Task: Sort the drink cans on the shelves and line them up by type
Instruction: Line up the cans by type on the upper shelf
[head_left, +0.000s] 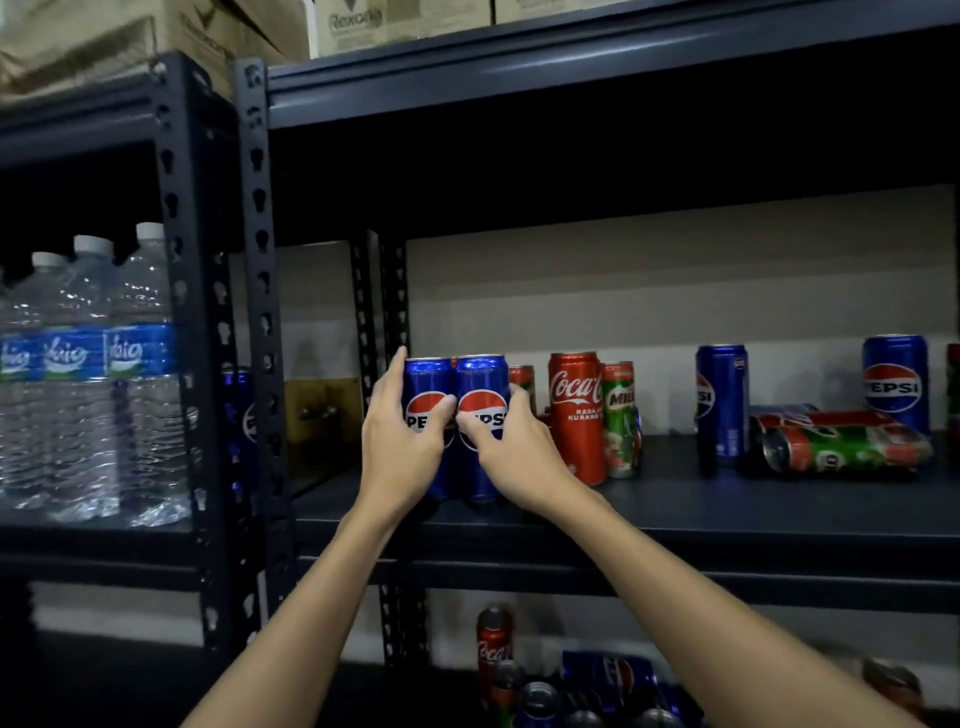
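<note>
Two blue Pepsi cans stand upright side by side on the dark shelf (727, 499). My left hand (402, 441) grips the left Pepsi can (426, 379). My right hand (511, 452) grips the right Pepsi can (482, 382). Just right of them stand a red Coca-Cola can (575, 415) and a green Milo can (620, 421), with another small can (522, 376) half hidden behind my right hand. Further right stand two more Pepsi cans (722, 400) (896, 384), and a Milo can (841, 441) lies on its side.
Water bottles (88, 374) fill the neighbouring rack on the left, past the black uprights (260, 312). A Pepsi can (241, 415) shows between the uprights. The lower shelf holds several mixed cans (540, 686). Cardboard boxes (400, 21) sit on top.
</note>
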